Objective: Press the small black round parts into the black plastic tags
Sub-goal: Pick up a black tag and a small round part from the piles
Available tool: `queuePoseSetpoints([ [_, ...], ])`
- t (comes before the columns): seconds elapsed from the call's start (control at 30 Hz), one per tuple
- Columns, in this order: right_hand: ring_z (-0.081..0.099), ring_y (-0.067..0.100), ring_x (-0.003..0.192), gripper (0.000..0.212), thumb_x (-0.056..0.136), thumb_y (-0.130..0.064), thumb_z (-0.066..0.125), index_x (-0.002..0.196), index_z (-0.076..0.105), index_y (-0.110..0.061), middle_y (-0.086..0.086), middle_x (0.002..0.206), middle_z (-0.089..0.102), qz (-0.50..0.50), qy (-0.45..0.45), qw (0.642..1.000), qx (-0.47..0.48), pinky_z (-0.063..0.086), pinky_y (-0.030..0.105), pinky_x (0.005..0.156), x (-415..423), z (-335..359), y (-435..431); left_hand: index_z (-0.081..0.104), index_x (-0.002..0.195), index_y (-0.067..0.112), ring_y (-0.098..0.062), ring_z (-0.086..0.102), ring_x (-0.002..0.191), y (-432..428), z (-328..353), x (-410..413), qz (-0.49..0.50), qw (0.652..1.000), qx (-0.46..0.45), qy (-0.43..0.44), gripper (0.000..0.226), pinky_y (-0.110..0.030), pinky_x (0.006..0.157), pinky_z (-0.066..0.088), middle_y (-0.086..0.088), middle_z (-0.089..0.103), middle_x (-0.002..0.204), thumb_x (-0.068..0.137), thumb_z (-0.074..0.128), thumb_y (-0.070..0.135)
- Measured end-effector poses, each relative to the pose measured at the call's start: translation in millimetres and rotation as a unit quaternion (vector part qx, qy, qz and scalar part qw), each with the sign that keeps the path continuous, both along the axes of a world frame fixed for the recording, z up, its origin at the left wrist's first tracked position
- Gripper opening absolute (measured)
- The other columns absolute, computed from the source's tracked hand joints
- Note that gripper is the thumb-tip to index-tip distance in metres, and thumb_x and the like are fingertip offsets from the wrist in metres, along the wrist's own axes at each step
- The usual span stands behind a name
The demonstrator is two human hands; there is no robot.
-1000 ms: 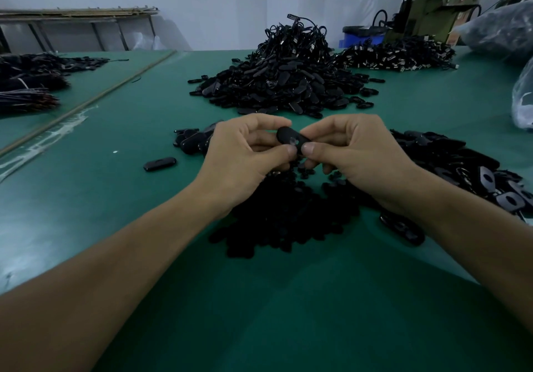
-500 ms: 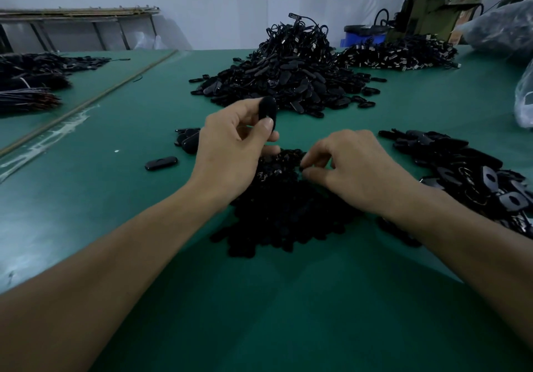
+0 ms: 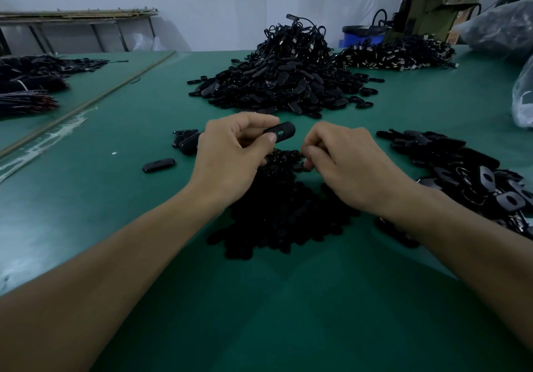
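Open green bench mat (image 3: 288,314) along the near edge and left side, save one loose black oval tag (image 3: 158,165). Small black round parts (image 3: 277,216) fill the middle, a tall heap of black plastic tags (image 3: 282,83) the far middle, flatter black tags (image 3: 461,175) the right edge.

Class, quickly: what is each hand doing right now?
Left hand: grips a black tag.
Right hand: curled over the round parts pile; cannot tell.

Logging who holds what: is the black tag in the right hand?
No, the left hand grips the black tag; the right hand is at the pile of round parts.
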State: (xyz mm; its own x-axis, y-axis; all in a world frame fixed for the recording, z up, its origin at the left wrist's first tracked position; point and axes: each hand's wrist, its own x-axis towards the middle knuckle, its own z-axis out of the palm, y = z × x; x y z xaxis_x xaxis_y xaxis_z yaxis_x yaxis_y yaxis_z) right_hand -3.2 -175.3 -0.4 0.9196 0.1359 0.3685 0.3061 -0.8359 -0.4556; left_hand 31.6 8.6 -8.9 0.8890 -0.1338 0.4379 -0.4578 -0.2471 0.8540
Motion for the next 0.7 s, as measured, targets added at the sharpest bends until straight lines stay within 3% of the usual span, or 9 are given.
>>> queuePoseSetpoints([
  [0.17, 0.064, 0.001, 0.080, 0.018, 0.100, -0.017, 0.053, 0.106, 0.070, -0.020, -0.012, 0.083, 0.070, 0.008, -0.025, 0.998, 0.055, 0.047, 0.011, 0.071, -5.5, 5.3, 2.6, 0.073, 0.104, 0.020, -0.015, 0.076, 0.075, -1.6, -0.2, 0.2, 0.000, 1.000, -0.011, 0.019, 0.018, -0.039, 0.080, 0.063, 0.002, 0.077, 0.082, 0.091, 0.071, 0.007],
  [0.3, 0.065, 0.000, 0.082, 0.021, 0.096, -0.013, 0.059, 0.109, 0.074, -0.019, -0.019, 0.080, 0.066, 0.019, -0.010, 0.998, 0.053, 0.047, 0.009, 0.079, -7.4, 6.9, 3.3, 0.072, 0.098, 0.020, -0.016, 0.076, 0.077, -2.2, -0.4, -0.6, -0.009, 0.999, -0.024, 0.031, 0.018, -0.038, 0.080, 0.063, 0.001, 0.078, 0.083, 0.091, 0.070, 0.003],
  [0.53, 0.066, -0.005, 0.077, 0.018, 0.094, -0.012, 0.062, 0.097, 0.074, -0.026, -0.014, 0.077, 0.072, 0.032, -0.013, 0.995, 0.093, 0.051, 0.011, 0.075, -7.2, 6.8, 1.1, 0.072, 0.095, 0.019, -0.017, 0.076, 0.075, -0.6, -1.8, 1.0, -0.011, 0.999, -0.026, 0.037, 0.017, -0.038, 0.077, 0.063, 0.000, 0.077, 0.081, 0.090, 0.071, 0.003],
  [0.7, 0.066, -0.008, 0.074, 0.018, 0.094, -0.017, 0.065, 0.110, 0.068, -0.027, -0.012, 0.076, 0.073, 0.032, -0.018, 0.992, 0.121, 0.048, 0.009, 0.068, -5.9, 5.3, 0.6, 0.074, 0.093, 0.018, -0.018, 0.076, 0.074, -1.7, -1.6, -1.8, -0.028, 0.999, -0.009, 0.029, 0.017, -0.034, 0.074, 0.063, -0.001, 0.077, 0.079, 0.089, 0.072, 0.002],
])
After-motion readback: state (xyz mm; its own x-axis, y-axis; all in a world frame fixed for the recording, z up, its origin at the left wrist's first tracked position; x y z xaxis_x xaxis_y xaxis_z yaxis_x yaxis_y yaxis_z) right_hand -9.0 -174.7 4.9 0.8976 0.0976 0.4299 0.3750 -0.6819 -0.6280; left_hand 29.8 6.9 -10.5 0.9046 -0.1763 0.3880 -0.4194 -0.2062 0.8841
